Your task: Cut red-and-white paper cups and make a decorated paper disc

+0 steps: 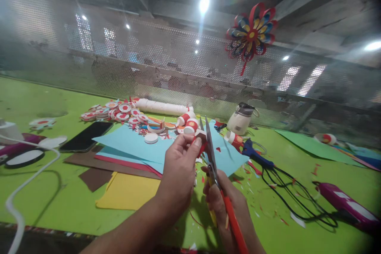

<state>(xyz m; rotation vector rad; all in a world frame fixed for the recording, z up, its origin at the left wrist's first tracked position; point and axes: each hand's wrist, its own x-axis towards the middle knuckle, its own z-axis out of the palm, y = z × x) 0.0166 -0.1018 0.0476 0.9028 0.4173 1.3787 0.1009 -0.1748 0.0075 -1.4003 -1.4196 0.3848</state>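
Paper [203, 141] sits pinched at the left grip's [181, 159] fingertips [196, 143].

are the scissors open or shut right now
Open: the scissors in the right hand show two blade tips standing apart, near the red piece pinched in the left hand.

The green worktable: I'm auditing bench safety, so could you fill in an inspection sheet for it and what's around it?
Surface: green worktable, littered with small scraps.
Job's things: scissors, slightly open, at a small red piece; whether they touch is unclear.
Clutter: smartphone, light-blue sheets, yellow sheet, piled red-and-white discs.
Left hand: pinches the red piece.
Right hand: grips the scissors.
Cables: white cable at left; black cord looping at right, beside a magenta device.
Surroundings: perforated screen behind; flower-shaped ornament hanging above; ceiling light on.
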